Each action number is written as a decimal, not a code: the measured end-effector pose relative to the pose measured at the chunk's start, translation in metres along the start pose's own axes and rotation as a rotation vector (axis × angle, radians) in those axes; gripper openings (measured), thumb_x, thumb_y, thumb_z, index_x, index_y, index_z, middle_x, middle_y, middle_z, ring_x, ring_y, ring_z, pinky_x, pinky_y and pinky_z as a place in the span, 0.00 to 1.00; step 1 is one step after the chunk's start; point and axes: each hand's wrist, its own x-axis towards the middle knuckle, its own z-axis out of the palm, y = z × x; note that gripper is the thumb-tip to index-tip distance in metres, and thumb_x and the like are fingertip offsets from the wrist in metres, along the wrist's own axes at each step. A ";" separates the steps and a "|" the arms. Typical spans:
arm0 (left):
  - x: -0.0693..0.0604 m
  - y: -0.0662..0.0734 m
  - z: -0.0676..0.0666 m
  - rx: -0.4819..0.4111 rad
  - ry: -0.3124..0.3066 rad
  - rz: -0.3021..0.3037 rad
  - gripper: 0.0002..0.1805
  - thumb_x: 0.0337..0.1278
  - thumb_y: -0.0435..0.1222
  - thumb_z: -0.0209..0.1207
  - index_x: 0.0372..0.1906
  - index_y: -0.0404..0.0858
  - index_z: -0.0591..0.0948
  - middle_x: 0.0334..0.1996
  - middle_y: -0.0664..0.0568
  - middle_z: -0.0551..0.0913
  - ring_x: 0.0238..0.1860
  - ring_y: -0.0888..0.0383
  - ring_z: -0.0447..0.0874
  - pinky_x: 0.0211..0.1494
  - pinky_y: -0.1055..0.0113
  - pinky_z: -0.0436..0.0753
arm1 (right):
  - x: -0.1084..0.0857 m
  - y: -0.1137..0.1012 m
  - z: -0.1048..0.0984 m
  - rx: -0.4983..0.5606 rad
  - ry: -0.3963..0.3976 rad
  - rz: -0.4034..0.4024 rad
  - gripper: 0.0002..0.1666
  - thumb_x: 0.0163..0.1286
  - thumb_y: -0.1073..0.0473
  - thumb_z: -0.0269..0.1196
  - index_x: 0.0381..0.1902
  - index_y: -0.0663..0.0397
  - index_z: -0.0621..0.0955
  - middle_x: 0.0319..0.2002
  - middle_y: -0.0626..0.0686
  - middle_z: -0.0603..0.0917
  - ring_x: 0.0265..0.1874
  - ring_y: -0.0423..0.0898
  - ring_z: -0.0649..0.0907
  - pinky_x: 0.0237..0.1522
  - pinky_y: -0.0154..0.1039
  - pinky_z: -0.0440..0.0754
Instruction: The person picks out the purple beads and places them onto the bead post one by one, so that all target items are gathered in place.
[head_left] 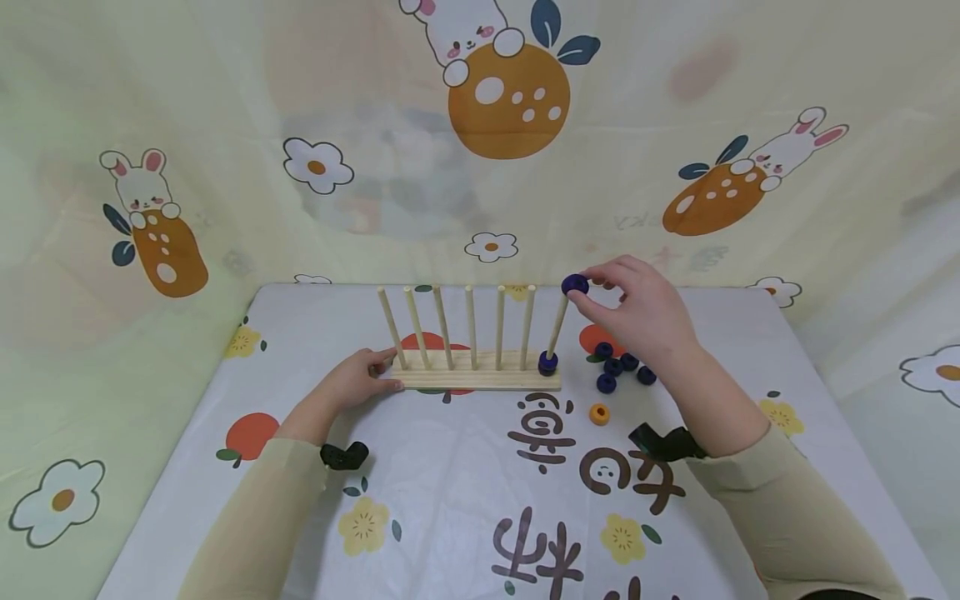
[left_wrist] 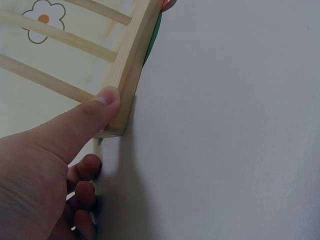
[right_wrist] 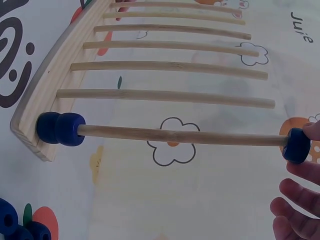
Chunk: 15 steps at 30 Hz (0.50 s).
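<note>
A wooden peg rack (head_left: pixel 480 380) stands on the table with a row of upright pegs. My left hand (head_left: pixel 356 382) holds the base at its left end. In the left wrist view the thumb (left_wrist: pixel 107 97) presses on the base's edge, and the other fingers are partly hidden behind it. Up at the tip of the rightmost peg, my right hand (head_left: pixel 637 304) pinches a dark blue bead (head_left: pixel 575 285) between thumb and fingers. At that peg's foot sit two blue beads (right_wrist: pixel 60 128), pushed together against the base. The other pegs carry no beads.
Several loose dark blue beads (head_left: pixel 613 367) lie right of the rack, below my right forearm. One orange bead (head_left: pixel 599 414) lies nearer me. A patterned cloth (head_left: pixel 435 500) covers the table, and a printed curtain (head_left: pixel 375 83) hangs behind it.
</note>
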 end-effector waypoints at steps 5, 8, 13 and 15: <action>0.000 -0.001 0.001 0.000 0.004 0.003 0.42 0.55 0.50 0.69 0.74 0.47 0.67 0.44 0.47 0.73 0.44 0.51 0.69 0.47 0.57 0.70 | 0.002 -0.002 0.002 -0.001 -0.016 0.008 0.25 0.67 0.44 0.66 0.54 0.53 0.83 0.50 0.54 0.81 0.50 0.53 0.76 0.47 0.52 0.78; 0.001 -0.002 0.001 -0.001 0.005 0.002 0.42 0.55 0.50 0.69 0.74 0.47 0.66 0.44 0.47 0.72 0.44 0.51 0.69 0.47 0.57 0.70 | 0.003 -0.003 0.003 0.002 -0.022 0.007 0.25 0.67 0.43 0.66 0.54 0.53 0.83 0.49 0.54 0.81 0.50 0.53 0.76 0.47 0.52 0.78; 0.002 -0.002 0.001 0.000 0.008 0.004 0.43 0.55 0.51 0.70 0.74 0.47 0.67 0.43 0.48 0.72 0.44 0.51 0.69 0.47 0.57 0.70 | 0.004 -0.003 0.007 0.006 -0.026 0.006 0.26 0.68 0.42 0.65 0.53 0.53 0.83 0.48 0.53 0.81 0.50 0.53 0.77 0.47 0.51 0.78; 0.002 -0.002 0.001 0.003 0.010 0.007 0.42 0.55 0.50 0.70 0.74 0.47 0.67 0.43 0.48 0.73 0.44 0.51 0.69 0.47 0.57 0.70 | 0.004 -0.002 0.008 0.005 -0.026 0.007 0.26 0.68 0.42 0.65 0.54 0.53 0.83 0.48 0.54 0.81 0.50 0.53 0.77 0.47 0.51 0.78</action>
